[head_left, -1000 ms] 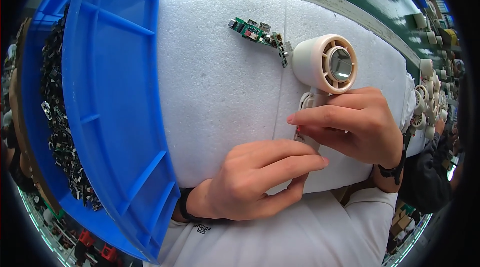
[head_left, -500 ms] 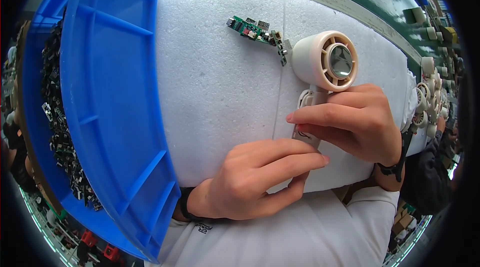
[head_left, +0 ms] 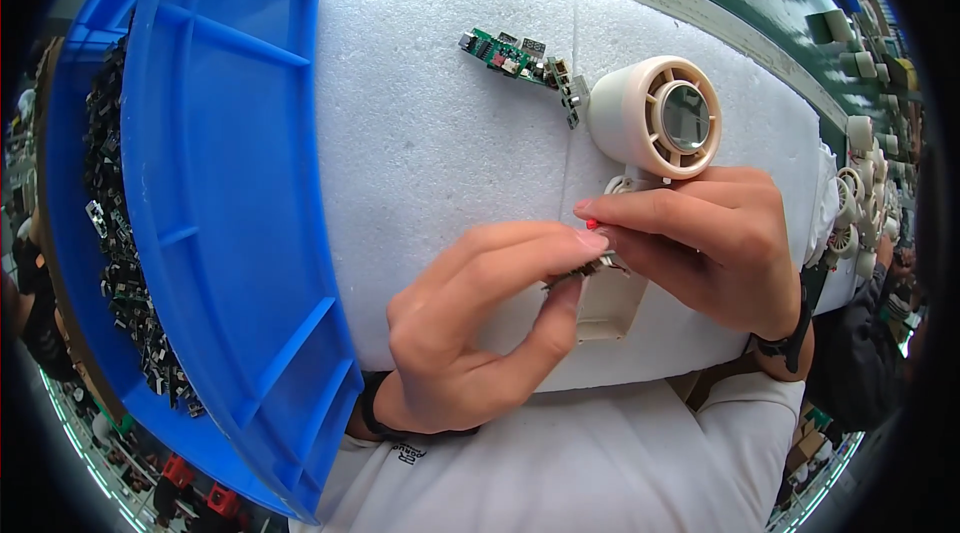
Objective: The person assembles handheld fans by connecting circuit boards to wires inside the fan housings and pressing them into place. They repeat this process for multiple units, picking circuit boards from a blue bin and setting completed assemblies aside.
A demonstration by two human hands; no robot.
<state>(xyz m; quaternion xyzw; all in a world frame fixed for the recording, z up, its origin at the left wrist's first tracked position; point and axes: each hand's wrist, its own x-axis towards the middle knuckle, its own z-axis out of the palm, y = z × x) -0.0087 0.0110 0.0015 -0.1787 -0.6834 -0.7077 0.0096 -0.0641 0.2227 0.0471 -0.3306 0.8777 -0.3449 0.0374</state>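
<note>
A cream handheld fan point(head_left: 622, 113) lies with its round head away from me and its handle point(head_left: 606, 311) toward me. The handle's hollow inside shows below my fingers. My right hand point(head_left: 715, 243) is closed over the upper handle, with a small red piece point(head_left: 592, 224), perhaps a wire or plug, at its fingertips. Just left of it, my left hand point(head_left: 480, 323) pinches a small dark circuit board point(head_left: 578, 273) between thumb and fingers, above the handle. Thin leads seem to run from the board toward the fan. Fingers hide much of both pieces.
A green circuit board point(head_left: 515, 58) with a smaller joined board lies on the white foam sheet point(head_left: 430, 153), left of the fan head. A large blue bin wall point(head_left: 230, 183) stands at left, with many dark small parts point(head_left: 130, 273) beyond it. More fan parts point(head_left: 860, 183) sit far right.
My left hand has moved up and left from the handle's lower end and now pinches the small circuit board. The handle's hollow now shows. My right hand has stayed nearly in place.
</note>
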